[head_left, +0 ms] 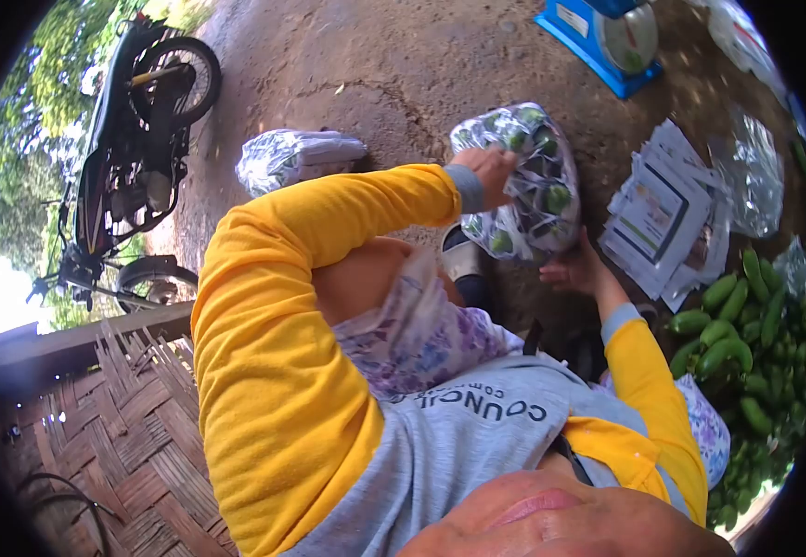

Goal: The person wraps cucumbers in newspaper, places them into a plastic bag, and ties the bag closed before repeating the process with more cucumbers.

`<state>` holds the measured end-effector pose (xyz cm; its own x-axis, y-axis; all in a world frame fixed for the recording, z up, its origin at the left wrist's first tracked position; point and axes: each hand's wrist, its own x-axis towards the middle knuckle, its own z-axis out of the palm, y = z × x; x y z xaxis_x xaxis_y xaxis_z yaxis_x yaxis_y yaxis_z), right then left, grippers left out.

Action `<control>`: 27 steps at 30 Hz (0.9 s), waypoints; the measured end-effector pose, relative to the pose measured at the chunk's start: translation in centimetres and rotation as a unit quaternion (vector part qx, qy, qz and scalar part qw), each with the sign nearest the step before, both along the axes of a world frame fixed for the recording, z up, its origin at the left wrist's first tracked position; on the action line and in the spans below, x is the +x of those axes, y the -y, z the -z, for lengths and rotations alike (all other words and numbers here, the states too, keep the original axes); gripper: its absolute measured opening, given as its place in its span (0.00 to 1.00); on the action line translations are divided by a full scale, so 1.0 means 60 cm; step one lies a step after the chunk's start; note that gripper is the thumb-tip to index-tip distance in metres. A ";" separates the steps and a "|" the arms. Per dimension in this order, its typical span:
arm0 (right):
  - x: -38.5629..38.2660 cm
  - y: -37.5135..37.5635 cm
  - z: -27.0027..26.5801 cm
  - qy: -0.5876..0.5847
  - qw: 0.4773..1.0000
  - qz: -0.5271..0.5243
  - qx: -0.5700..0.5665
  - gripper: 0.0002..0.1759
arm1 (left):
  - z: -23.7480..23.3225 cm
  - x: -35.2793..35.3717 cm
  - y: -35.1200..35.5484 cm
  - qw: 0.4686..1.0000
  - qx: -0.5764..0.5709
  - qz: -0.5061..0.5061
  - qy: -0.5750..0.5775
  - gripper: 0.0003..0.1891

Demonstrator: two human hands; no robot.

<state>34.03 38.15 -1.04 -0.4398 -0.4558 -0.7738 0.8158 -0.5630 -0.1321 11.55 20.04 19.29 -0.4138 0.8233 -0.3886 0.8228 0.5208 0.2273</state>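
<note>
A clear plastic bag (551, 176) packed with dark and green rounded produce rests on the ground in front of me; the kind of produce is hard to make out. My left hand (488, 174) is closed on the near left side of the bag, fingers gathered against the plastic. At its lower right edge is my right hand (577, 271), palm turned up and fingers stretched out, touching or very close to the bag. A second filled plastic bag (299, 158) lies farther left on the dirt.
A blue weighing scale (602, 42) stands at the upper right. Printed paper sheets (663, 213) and clear plastic bags (746, 172) lie right of my hands. Long green vegetables (732, 334) are heaped at the right. A motorcycle (134, 158) and woven matting (134, 427) are on the left.
</note>
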 end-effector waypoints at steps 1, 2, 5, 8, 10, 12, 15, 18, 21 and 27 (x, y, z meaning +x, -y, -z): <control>-0.003 0.003 -0.006 0.029 0.999 0.014 0.016 0.66 | -0.005 0.004 0.000 0.999 -0.011 0.001 0.031 0.29; -0.012 0.006 -0.005 0.077 0.995 0.061 -0.035 0.62 | 0.006 0.002 0.005 0.999 0.004 0.006 0.042 0.27; -0.039 0.031 0.023 0.006 0.984 0.168 -0.053 0.51 | 0.027 -0.008 0.006 0.991 0.088 -0.027 0.102 0.26; -0.046 0.028 0.020 0.000 0.978 0.188 -0.086 0.41 | 0.014 -0.025 0.009 0.980 0.122 -0.051 0.148 0.21; -0.089 0.052 -0.084 0.004 0.978 0.200 -0.067 0.37 | 0.001 -0.045 0.017 0.967 0.169 -0.077 0.172 0.14; -0.153 0.077 -0.141 -0.005 0.969 0.219 -0.112 0.38 | -0.020 -0.086 0.029 0.957 0.202 -0.122 0.167 0.12; -0.230 0.101 -0.150 0.045 0.990 0.134 0.014 0.40 | -0.084 -0.161 0.075 0.944 0.204 -0.234 0.113 0.12; -0.337 0.119 -0.189 -0.137 0.990 0.029 0.024 0.38 | -0.103 -0.268 0.173 0.894 0.333 -0.296 0.044 0.09; -0.426 0.075 -0.241 -0.256 0.951 -0.088 0.152 0.36 | -0.125 -0.373 0.261 0.870 0.345 -0.339 -0.095 0.16; -0.338 -0.196 -0.367 -0.309 0.824 -0.238 0.410 0.30 | 0.017 -0.664 0.482 0.856 0.250 -0.411 -0.190 0.26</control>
